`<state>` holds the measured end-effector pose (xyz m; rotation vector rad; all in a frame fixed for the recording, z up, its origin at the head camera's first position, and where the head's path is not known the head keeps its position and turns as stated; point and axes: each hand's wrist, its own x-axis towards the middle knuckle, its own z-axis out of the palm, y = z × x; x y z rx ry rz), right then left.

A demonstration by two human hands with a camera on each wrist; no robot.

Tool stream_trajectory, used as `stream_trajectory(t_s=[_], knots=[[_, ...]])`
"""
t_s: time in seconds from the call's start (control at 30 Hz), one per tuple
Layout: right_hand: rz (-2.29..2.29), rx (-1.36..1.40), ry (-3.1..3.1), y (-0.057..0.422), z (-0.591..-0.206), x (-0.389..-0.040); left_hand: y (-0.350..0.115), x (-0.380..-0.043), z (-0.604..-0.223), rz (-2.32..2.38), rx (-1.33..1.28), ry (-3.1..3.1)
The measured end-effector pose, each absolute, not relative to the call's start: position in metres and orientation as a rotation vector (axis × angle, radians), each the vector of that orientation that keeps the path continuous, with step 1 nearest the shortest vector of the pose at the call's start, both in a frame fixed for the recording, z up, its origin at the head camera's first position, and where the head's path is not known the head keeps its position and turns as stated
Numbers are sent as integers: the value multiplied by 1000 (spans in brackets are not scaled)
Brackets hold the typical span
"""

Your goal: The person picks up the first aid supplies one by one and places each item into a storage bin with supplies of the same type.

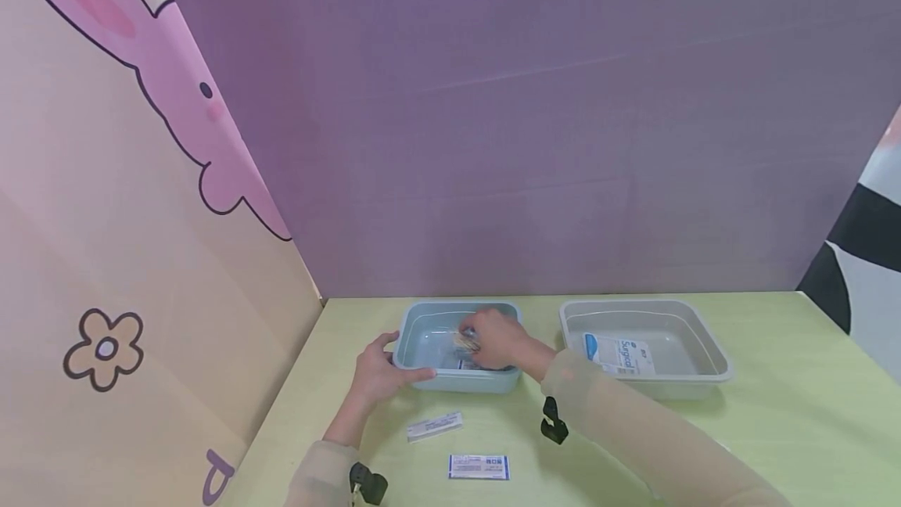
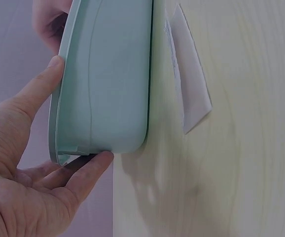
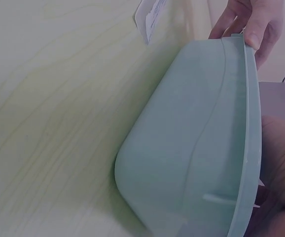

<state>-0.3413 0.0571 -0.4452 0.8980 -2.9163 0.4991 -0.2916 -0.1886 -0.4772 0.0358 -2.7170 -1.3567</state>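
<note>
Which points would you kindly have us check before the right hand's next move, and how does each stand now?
1. Blue bin upright on the table: ok.
2. Left hand's grip on the bin's left end, thumb over the rim: ok.
3. Right hand's grip secure on something inside the bin: cannot tell; the fingertips are partly hidden.
4. Space just in front of the bin free: not ok; a slanted white packet and a nearer white packet lie there.
5. Gray bin upright, with the "Surgical" packet inside: ok.
</note>
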Motion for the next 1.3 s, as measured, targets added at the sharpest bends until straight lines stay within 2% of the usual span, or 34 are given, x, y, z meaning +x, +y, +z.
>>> stream_trajectory(t_s=[0.73,1.3], knots=[[497,883,-2956,53,-445,-343,-189,-289,-476,-1372,14,-2713],[687,919,-2921,67,-439,-347,-189,-289,-476,-1391,42,-2704]])
